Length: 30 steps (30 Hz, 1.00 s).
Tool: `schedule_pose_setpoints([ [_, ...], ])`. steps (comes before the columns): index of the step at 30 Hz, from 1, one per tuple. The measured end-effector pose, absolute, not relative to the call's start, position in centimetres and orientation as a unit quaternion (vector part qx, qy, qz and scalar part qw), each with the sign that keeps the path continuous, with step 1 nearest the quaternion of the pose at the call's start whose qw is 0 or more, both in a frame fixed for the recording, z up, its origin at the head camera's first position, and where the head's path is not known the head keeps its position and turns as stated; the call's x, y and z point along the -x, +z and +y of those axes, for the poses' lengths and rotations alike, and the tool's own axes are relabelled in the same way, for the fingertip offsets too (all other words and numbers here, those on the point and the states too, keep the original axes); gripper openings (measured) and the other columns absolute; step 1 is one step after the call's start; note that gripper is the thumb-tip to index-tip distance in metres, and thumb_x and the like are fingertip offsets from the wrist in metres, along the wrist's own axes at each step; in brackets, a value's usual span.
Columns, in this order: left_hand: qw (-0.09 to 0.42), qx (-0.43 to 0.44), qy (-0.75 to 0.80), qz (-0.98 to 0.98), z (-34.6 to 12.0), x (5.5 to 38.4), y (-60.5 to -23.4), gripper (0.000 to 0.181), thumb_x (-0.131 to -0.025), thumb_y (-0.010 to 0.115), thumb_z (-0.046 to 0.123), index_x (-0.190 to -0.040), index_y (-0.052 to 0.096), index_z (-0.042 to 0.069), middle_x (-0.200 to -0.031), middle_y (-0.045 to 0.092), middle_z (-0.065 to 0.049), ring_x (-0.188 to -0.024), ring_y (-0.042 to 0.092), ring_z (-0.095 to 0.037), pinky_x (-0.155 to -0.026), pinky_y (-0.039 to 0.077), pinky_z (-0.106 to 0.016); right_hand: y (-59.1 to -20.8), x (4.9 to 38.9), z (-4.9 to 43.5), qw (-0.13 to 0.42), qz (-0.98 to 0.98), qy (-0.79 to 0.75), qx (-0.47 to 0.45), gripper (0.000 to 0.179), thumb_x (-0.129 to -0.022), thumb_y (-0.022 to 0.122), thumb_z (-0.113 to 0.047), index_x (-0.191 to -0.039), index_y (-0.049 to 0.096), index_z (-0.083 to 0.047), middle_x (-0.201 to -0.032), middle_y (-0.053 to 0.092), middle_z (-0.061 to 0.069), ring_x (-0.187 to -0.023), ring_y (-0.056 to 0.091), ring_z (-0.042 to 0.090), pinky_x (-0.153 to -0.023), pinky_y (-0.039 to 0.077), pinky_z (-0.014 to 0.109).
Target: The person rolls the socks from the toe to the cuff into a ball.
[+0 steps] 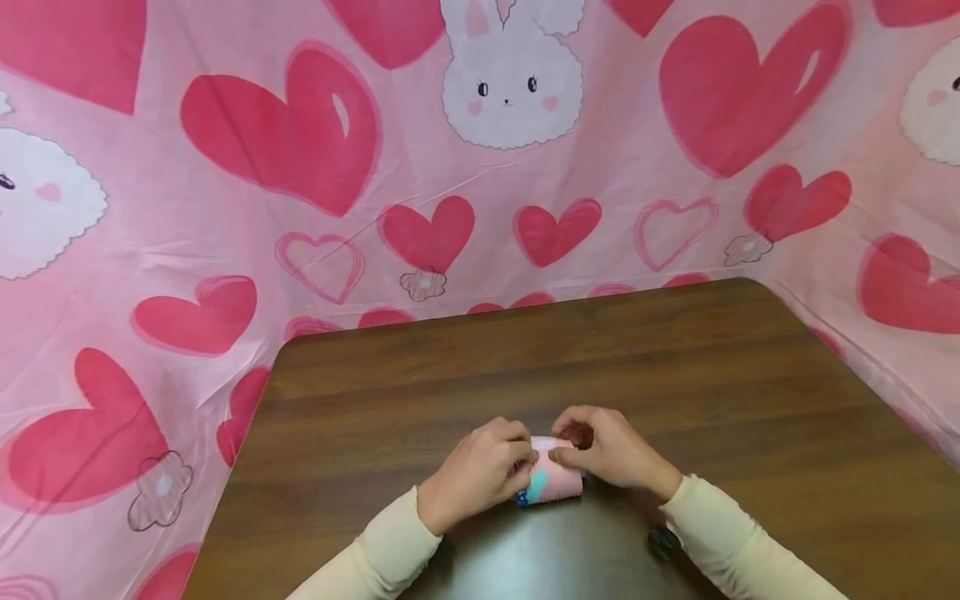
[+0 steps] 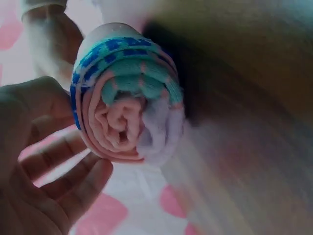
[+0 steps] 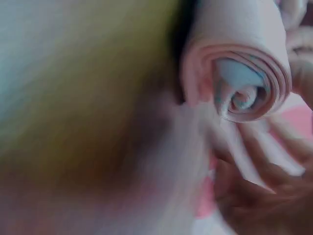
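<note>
A rolled-up pair of pink socks (image 1: 561, 477) lies on the wooden table near its front middle. Teal and blue patches mark its left end, and the left wrist view shows that end's coiled layers (image 2: 117, 122) in pink, teal and white. My left hand (image 1: 483, 467) pinches the roll at the left end, thumb toward me. From the right, my right hand (image 1: 615, 450) holds it with the thumb on top and the fingers at the far side. The right wrist view shows the spiral of the other end (image 3: 242, 95); parts of the fingers behind the roll are hidden.
The brown wooden table (image 1: 420, 375) reaches back to a pink cloth backdrop (image 1: 480, 183) with hearts and rabbit faces, which also hangs at both sides. Small dark objects (image 1: 663, 540) show beside the wrists.
</note>
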State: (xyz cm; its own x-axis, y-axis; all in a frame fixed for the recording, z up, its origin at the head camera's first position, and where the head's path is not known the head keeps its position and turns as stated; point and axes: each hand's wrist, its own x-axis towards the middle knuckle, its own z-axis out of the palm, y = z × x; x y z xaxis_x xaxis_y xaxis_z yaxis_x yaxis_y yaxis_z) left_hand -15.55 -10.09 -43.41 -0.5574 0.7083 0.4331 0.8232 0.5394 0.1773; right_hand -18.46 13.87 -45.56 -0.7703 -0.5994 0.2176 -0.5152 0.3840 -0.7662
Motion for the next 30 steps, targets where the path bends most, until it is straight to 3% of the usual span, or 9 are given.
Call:
schedule_pose_setpoints([
  [4, 0.195, 0.461, -0.077, -0.862, -9.5, 14.6, -43.6, 0.021, -0.081, 0.078, 0.032, -0.075, 0.067, 0.015, -0.087, 0.061, 0.002, -0.075, 0.053, -0.012, -0.066, 0.047, -0.019, -45.8, 17.1, 13.9, -0.107, 0.820, -0.334, 0.453, 0.019, -0.083, 0.083, -0.025, -0.095, 0.069, -0.020, -0.106, 0.063, -0.005, -0.085, 0.057, 0.008, -0.067, 0.052, 0.029],
  [9, 0.186, 0.429, 0.079, -0.880, -8.4, 14.4, -44.1, 0.081, -0.058, 0.082, 0.075, -0.101, 0.061, 0.010, -0.095, 0.056, -0.001, -0.081, 0.053, -0.016, -0.070, 0.050, -0.026, -45.8, 16.4, 13.8, -0.167, 0.838, -0.171, 0.491, 0.073, -0.061, 0.092, -0.053, -0.114, 0.064, -0.011, -0.116, 0.060, 0.001, -0.101, 0.059, 0.017, -0.084, 0.053, 0.039],
  [11, 0.184, 0.412, 0.113, -0.885, -8.0, 14.7, -44.3, 0.086, -0.054, 0.084, 0.074, -0.104, 0.056, 0.010, -0.093, 0.052, -0.001, -0.079, 0.051, -0.016, -0.068, 0.049, -0.025, -45.8, 16.4, 13.6, -0.168, 0.847, -0.127, 0.488, 0.086, -0.057, 0.092, -0.057, -0.120, 0.061, -0.007, -0.116, 0.060, 0.003, -0.101, 0.060, 0.022, -0.087, 0.053, 0.042],
  [13, 0.184, 0.401, 0.120, -0.889, -7.8, 15.2, -44.6, 0.083, -0.054, 0.089, 0.068, -0.103, 0.054, 0.010, -0.091, 0.050, 0.000, -0.077, 0.049, -0.016, -0.065, 0.047, -0.024, -45.9, 16.4, 13.4, -0.169, 0.855, -0.104, 0.479, 0.086, -0.056, 0.093, -0.054, -0.119, 0.060, -0.006, -0.114, 0.060, 0.005, -0.100, 0.061, 0.024, -0.086, 0.053, 0.043],
  [17, 0.176, 0.386, 0.080, -0.902, -7.8, 15.8, -45.0, 0.070, -0.059, 0.094, 0.048, -0.102, 0.054, 0.008, -0.091, 0.051, -0.002, -0.077, 0.051, -0.017, -0.063, 0.048, -0.024, -46.2, 16.9, 12.9, -0.177, 0.865, -0.113, 0.457, 0.071, -0.061, 0.095, -0.038, -0.112, 0.059, -0.006, -0.107, 0.062, 0.006, -0.096, 0.063, 0.026, -0.085, 0.054, 0.044],
  [22, 0.135, 0.363, -0.066, -0.920, -8.4, 16.1, -44.8, 0.061, -0.059, 0.090, 0.027, -0.103, 0.055, 0.006, -0.093, 0.053, -0.003, -0.079, 0.052, -0.015, -0.062, 0.050, -0.024, -46.0, 17.7, 13.1, -0.146, 0.861, -0.223, 0.433, 0.058, -0.062, 0.088, -0.022, -0.110, 0.059, -0.009, -0.100, 0.062, -0.001, -0.085, 0.060, 0.015, -0.074, 0.054, 0.036],
  [26, 0.111, 0.360, -0.209, -0.902, -8.0, 16.5, -43.8, 0.061, -0.061, 0.088, 0.027, -0.110, 0.059, 0.005, -0.098, 0.058, -0.002, -0.082, 0.053, -0.013, -0.068, 0.050, -0.024, -44.7, 17.9, 14.3, -0.098, 0.846, -0.349, 0.392, 0.054, -0.062, 0.085, -0.016, -0.111, 0.063, -0.014, -0.098, 0.063, -0.008, -0.077, 0.058, 0.007, -0.065, 0.052, 0.027],
  [30, 0.054, 0.346, -0.324, -0.879, -7.4, 16.9, -42.3, 0.061, -0.063, 0.088, 0.031, -0.114, 0.062, 0.008, -0.100, 0.062, 0.003, -0.082, 0.055, -0.009, -0.068, 0.050, -0.022, -43.0, 17.9, 15.7, -0.054, 0.826, -0.422, 0.370, 0.050, -0.066, 0.085, -0.016, -0.111, 0.065, -0.018, -0.095, 0.066, -0.011, -0.074, 0.059, 0.008, -0.062, 0.053, 0.027],
])
